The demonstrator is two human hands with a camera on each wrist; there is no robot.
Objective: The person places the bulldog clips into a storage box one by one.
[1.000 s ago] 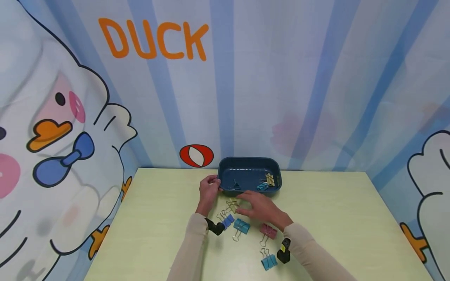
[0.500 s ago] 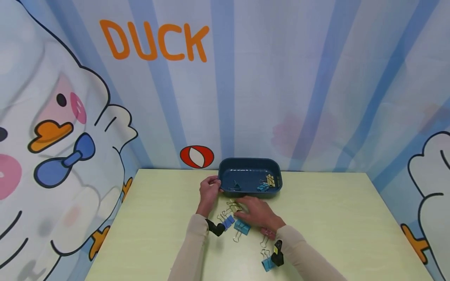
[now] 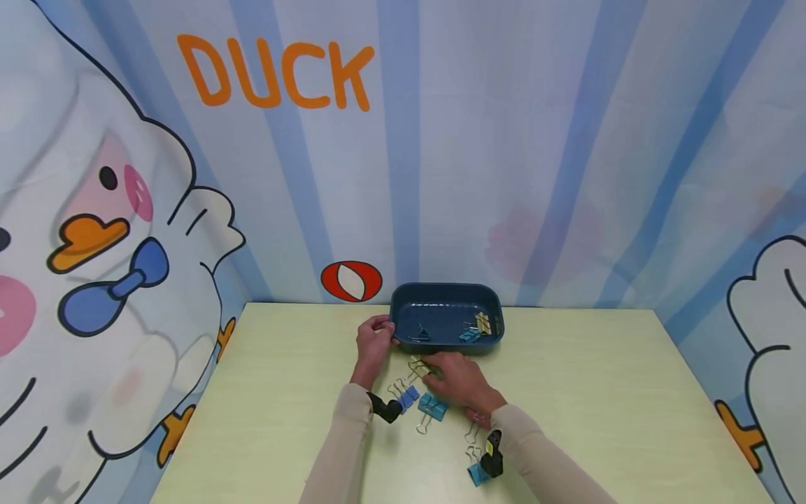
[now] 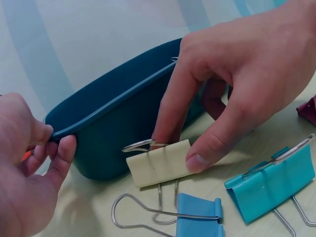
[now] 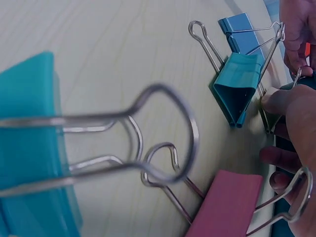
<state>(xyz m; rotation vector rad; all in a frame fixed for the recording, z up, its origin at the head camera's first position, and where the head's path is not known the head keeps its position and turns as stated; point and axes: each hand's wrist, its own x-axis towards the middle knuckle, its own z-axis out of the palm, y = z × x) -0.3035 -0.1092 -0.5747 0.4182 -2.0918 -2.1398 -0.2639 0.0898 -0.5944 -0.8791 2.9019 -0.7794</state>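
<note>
My left hand [image 3: 374, 344] pinches the left end of a dark blue tray [image 3: 441, 315], thumb and fingers at its rim in the left wrist view. Just in front of the tray, my right hand [image 3: 464, 381] holds a pale yellow binder clip [image 4: 159, 164] between thumb and forefinger, low over the table. Its wire handles stick out on both sides. Close by lie a blue binder clip [image 4: 197, 217] and a teal one [image 4: 271, 180]. A pink binder clip [image 5: 227, 205] is partly under my right wrist in the head view.
Inside the tray are a yellow binder clip [image 3: 483, 323], a blue one [image 3: 469, 336] and a small dark one [image 3: 423, 332]. Another blue clip [image 3: 478, 476] lies nearest the front, partly hidden by the right wrist camera. A printed curtain [image 3: 466, 175] stands behind the table [image 3: 579, 392].
My right hand has moved slightly left and down onto the yellow binder clip, and its fingers have closed on it. The left hand has stayed at the tray.
</note>
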